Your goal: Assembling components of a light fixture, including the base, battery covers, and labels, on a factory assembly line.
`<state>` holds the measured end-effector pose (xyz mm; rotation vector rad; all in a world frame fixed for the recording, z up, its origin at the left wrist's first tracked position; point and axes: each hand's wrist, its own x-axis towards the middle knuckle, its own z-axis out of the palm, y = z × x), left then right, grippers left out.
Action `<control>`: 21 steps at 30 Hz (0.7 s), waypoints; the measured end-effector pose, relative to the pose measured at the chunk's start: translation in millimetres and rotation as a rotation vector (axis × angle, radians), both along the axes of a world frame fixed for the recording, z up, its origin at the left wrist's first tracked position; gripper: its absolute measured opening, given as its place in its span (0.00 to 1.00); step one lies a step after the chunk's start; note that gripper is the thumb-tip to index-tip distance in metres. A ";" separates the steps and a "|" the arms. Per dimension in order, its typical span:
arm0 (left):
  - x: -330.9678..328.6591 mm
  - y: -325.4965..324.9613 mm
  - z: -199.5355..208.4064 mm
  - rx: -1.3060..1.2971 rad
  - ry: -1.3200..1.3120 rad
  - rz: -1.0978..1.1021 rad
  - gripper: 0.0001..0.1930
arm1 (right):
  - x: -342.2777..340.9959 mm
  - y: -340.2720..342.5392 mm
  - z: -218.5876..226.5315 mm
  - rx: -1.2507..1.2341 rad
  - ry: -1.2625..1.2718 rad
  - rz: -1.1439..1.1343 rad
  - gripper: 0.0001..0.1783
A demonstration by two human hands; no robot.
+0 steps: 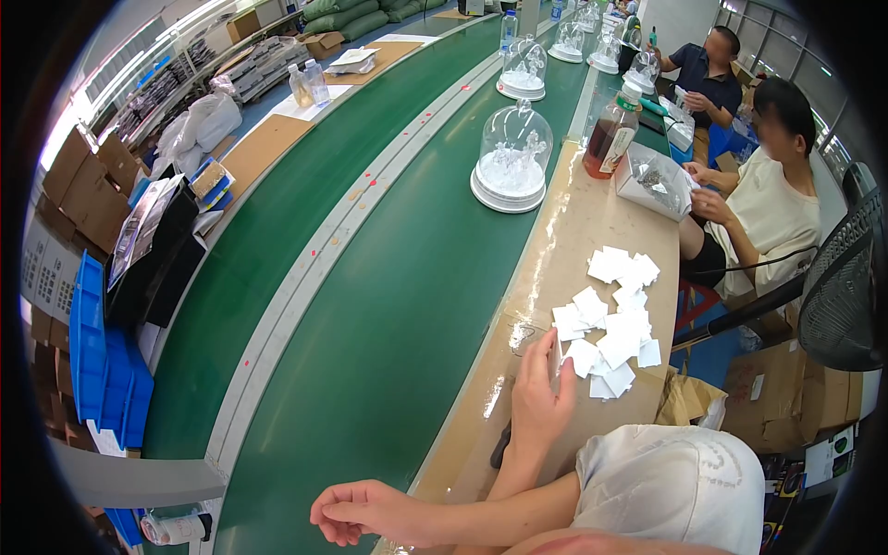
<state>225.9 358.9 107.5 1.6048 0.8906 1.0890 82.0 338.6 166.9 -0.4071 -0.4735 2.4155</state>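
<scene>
The left hand [542,396] is beside scattered white square cards [622,338]; the right hand [375,513] hangs over the green conveyor belt [398,314].

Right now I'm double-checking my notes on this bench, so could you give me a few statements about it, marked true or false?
1. One bare hand is at the loose flat white cards. True.
2. Those cards form one neat stack. False: they lie spread and overlapping on the tan tabletop.
3. The nearest clear dome with a round white base stands on the green belt. True.
4. The round black fan is left of the belt. False: it is at the picture's right.
</scene>
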 end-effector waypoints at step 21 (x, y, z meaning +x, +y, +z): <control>2.9 -4.0 -0.6 -0.027 0.081 0.003 0.30 | 2.6 0.4 -4.7 0.020 0.011 -0.001 0.11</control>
